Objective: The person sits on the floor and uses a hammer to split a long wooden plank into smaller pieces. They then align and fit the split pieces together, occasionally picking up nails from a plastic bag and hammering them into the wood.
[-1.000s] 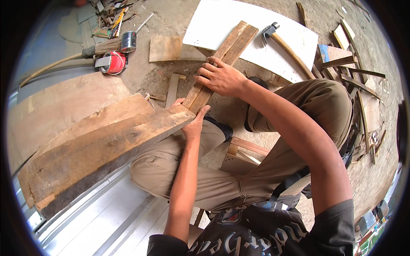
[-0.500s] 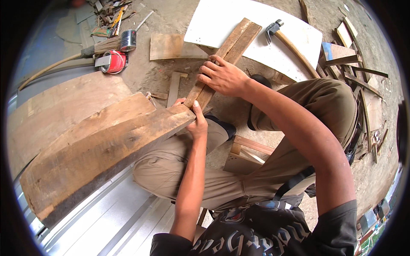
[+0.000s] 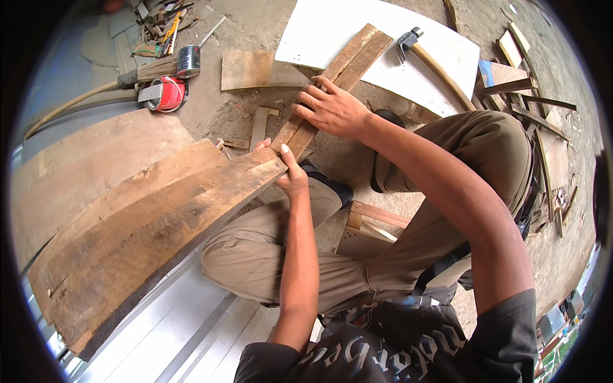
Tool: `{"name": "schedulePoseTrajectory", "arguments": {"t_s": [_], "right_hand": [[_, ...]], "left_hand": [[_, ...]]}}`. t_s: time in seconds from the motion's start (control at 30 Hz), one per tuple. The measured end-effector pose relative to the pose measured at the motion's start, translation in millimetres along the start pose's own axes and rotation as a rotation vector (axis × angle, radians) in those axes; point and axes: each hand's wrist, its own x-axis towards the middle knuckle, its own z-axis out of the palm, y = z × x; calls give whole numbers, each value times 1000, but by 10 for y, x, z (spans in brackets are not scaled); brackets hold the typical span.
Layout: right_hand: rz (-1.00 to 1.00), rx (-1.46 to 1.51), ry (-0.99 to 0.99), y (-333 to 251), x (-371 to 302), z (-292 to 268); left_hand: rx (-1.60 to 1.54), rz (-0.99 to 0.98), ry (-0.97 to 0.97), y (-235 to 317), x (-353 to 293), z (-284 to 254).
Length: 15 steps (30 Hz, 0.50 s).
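A long wide brown plank [image 3: 172, 220] with a rough, stained face slants from the lower left up to the middle. Its far end meets a narrower pair of wooden strips [image 3: 357, 56] lying side by side, which run on toward the upper right. My left hand [image 3: 292, 173] is closed round the place where the two meet, thumb on top and fingertips showing on the far side. My right hand [image 3: 332, 112] grips the narrower strips a little farther up, its fingers curled over their edge. Whether the pieces are fastened together cannot be seen.
A claw hammer [image 3: 437, 70] rests on a white sheet [image 3: 306, 35] ahead. Left stand a red can [image 3: 171, 96] and a dark can [image 3: 189, 60] beside a broom [image 3: 76, 102]. Plywood [image 3: 96, 143] lies at left; wood scraps [image 3: 543, 127] are piled at right.
The wide plank has tipped slightly, its near end dropping lower and more of its upper face showing. Both hands keep their grip, with the left shifted slightly up and to the left.
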Motion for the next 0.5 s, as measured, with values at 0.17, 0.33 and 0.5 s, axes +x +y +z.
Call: {"name": "schedulePoseTrajectory", "arguments": {"t_s": [0.17,0.33,0.5], "right_hand": [[17,36,-16,-41,16,-42],[22,50,-30,-41,32,-61],[20,25,1,-17,35,-46]], "left_hand": [[-169,-205,136,0,-91,115],[-218,-147,99,-19,-35,90],[-295,-278,138,-100,-69,47]]}}
